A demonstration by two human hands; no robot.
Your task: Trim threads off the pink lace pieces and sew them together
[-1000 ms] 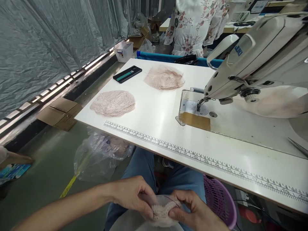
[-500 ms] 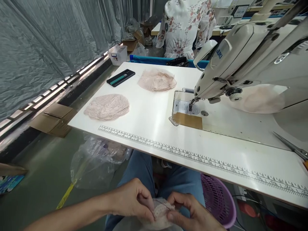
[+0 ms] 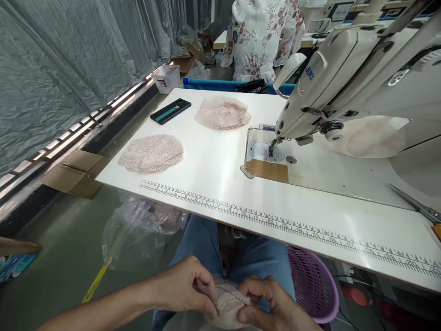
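Low over the lap, a pale pink lace piece (image 3: 230, 307) is stretched between my two hands. My left hand (image 3: 193, 287) pinches its left side between thumb and fingers. On its right side, my right hand (image 3: 270, 303) grips the edge the same way. A dark line runs along the top edge of the lace, and its lower part is cut off by the frame. Up on the white table lie a stack of scalloped lace pieces (image 3: 151, 154) and a stack of sheer pink pieces (image 3: 223, 113).
A sewing machine (image 3: 320, 87) occupies the table's right side, with scissors (image 3: 415, 202) near the right edge. A phone (image 3: 171, 111) lies at the back left. Below are a purple basket (image 3: 312, 285) and a clear plastic bag (image 3: 138, 234). A person in a floral top (image 3: 258, 39) is beyond the table.
The lace between my hands has been spread a little wider, showing more of its dark-lined edge. Both hands keep their pinch. The view has shifted slightly.
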